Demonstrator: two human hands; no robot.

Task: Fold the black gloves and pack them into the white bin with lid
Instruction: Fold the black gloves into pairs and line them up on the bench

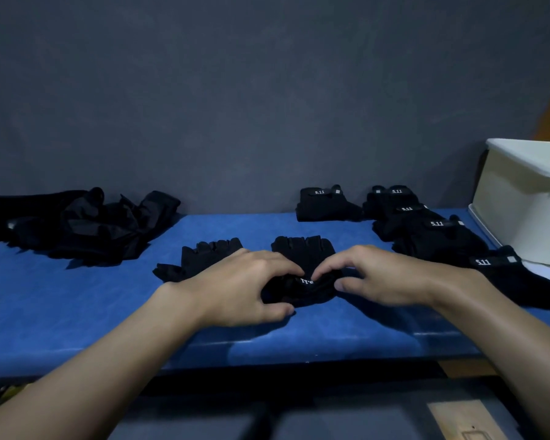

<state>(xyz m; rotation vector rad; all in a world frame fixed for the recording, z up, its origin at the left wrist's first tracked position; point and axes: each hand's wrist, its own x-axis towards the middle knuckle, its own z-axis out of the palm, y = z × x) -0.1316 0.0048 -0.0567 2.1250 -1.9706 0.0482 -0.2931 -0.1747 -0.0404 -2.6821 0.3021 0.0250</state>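
A black fingerless glove lies at the middle of the blue table, its wrist end bunched up toward me. My left hand and my right hand both pinch that bunched wrist end, fingertips meeting over its white lettering. A second black glove lies flat just to the left, partly under my left hand. The white bin stands at the far right, and its inside is hidden.
A loose heap of black gloves sits at the back left. Several folded gloves with white "5.11" labels lie at the back right, reaching to the bin. A white lid lies under the bin. A dark wall rises behind the table.
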